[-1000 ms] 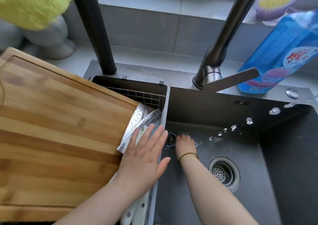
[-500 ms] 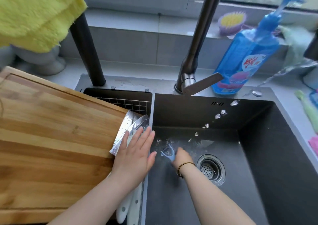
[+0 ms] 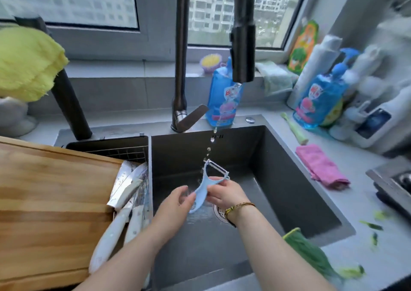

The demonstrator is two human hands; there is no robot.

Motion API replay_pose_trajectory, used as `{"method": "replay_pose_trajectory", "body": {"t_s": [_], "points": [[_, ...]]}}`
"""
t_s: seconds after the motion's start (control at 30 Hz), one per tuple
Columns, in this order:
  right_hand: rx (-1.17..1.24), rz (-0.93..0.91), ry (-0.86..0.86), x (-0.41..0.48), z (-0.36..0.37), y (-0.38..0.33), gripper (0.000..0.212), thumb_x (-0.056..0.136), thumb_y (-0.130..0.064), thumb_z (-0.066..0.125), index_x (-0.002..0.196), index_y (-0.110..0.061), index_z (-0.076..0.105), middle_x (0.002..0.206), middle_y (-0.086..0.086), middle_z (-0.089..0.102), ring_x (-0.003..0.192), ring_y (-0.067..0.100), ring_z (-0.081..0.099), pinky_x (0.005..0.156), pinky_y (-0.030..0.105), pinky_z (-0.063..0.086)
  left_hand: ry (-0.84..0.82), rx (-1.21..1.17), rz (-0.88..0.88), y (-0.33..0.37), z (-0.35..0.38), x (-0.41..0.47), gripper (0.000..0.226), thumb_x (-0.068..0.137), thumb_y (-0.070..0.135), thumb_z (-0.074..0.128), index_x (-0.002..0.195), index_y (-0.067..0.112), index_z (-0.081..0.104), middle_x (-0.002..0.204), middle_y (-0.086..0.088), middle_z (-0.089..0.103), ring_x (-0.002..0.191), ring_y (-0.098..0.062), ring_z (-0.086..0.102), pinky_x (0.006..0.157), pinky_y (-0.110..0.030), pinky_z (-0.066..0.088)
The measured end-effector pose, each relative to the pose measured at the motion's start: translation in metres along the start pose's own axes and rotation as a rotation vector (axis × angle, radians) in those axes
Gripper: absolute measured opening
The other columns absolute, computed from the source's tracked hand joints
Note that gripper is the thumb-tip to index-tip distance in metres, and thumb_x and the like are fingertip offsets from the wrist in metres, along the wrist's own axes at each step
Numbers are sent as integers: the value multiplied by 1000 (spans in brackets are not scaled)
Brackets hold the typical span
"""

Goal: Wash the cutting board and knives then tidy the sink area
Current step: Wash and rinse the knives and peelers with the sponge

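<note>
Now | left hand [image 3: 176, 205], right hand [image 3: 224, 194] grip 1 peeler [image 3: 203, 186] | 1 cutting board [image 3: 55, 201]

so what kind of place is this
Most likely a home kitchen, probably in a high-rise flat: a dark sink with a running tap, a wooden cutting board and knives at its left, blue soap bottles on the counter, and a window facing apartment blocks.

- Wide window [image 3: 71, 1] spanned the back, daylight coming in.
- Tower blocks [image 3: 213, 6] stood outside.
- Grey sill [image 3: 106, 68] ran below it, grey tiled wall [image 3: 124, 95] under that.
- Pale grey counter [image 3: 364, 213] lay to the right.
</note>
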State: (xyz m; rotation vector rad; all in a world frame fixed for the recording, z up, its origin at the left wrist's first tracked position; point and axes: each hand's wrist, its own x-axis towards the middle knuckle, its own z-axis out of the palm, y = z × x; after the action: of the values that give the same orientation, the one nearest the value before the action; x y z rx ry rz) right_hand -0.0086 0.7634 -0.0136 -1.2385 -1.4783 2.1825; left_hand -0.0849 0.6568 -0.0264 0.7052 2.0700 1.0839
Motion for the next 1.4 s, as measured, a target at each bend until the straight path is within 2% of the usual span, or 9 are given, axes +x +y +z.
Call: {"method": "replay_pose_trajectory", "body": {"t_s": [0.1, 0.23, 0.33, 0.43, 0.6, 0.7, 0.9, 1.07, 1.4], "points": [[11, -32, 49, -23, -13, 0, 33, 86, 13, 43, 119, 10, 46, 93, 16, 57, 71, 14, 59, 52, 11, 52, -160, -219, -85, 11, 19, -12, 14, 96, 13, 43, 94, 12, 56, 68, -1, 56, 45, -4, 53, 44, -14, 40], [-43, -56, 137, -53, -40, 1, 21, 88, 5, 50, 109, 3, 50, 110, 30, 57, 77, 18, 56, 60, 17, 51, -199, -293, -95, 19, 42, -21, 30, 95, 5, 42, 67, 10, 52, 45, 4, 51, 30, -1, 43, 36, -12, 34], [-333, -155, 343, -76, -79, 4, 32, 85, -9, 60, 117, -3, 55, 105, 10, 60, 93, 15, 53, 86, 29, 47, -190, -318, -134, 27, 50, -23, 27, 95, 5, 40, 72, 8, 53, 58, -2, 55, 31, -1, 46, 35, -11, 36], [-716, -245, 526, -111, -117, 11, 33, 83, -23, 64, 115, -14, 59, 114, 3, 59, 111, 16, 48, 95, 26, 38, -158, -336, -147, 28, 57, -21, 25, 95, 2, 35, 76, 9, 51, 66, -6, 51, 28, -2, 37, 33, -11, 31], [-1308, -58, 424, -140, -139, 39, 62, 80, -49, 59, 135, -29, 38, 138, -6, 39, 129, 18, 29, 106, 28, 25, -138, -473, -240, 32, 70, -17, 25, 96, 9, 29, 80, 7, 48, 70, -9, 47, 25, -2, 29, 34, -7, 22], [-1341, -123, 440, -136, -137, 50, 59, 84, -39, 55, 137, -28, 31, 139, -5, 37, 127, 18, 32, 104, 26, 26, -156, -620, -307, 38, 71, -18, 25, 97, 11, 30, 79, 8, 47, 70, -10, 51, 27, -3, 30, 34, -9, 24], [-1042, -389, 491, -111, -123, 39, 45, 83, -16, 61, 126, -19, 48, 128, 2, 45, 118, 20, 45, 99, 24, 37, -232, -626, -305, 43, 60, -18, 26, 97, 7, 28, 80, 5, 48, 73, -13, 54, 31, -5, 35, 34, -12, 30], [-1092, -614, 390, -60, -68, 6, 39, 84, -21, 62, 123, -20, 55, 125, 0, 44, 115, 17, 44, 93, 21, 36, -265, -597, -249, 43, 39, -11, 29, 99, 12, 29, 82, 5, 51, 69, -11, 53, 31, -4, 34, 34, -13, 28], [-1183, -679, 159, 17, -16, -17, 24, 90, -20, 52, 108, -11, 66, 112, 3, 50, 100, 18, 52, 73, 16, 35, -163, -580, -215, 40, -1, 35, 28, 97, 11, 31, 84, 4, 54, 65, -9, 48, 35, -5, 31, 34, -15, 27]]}}
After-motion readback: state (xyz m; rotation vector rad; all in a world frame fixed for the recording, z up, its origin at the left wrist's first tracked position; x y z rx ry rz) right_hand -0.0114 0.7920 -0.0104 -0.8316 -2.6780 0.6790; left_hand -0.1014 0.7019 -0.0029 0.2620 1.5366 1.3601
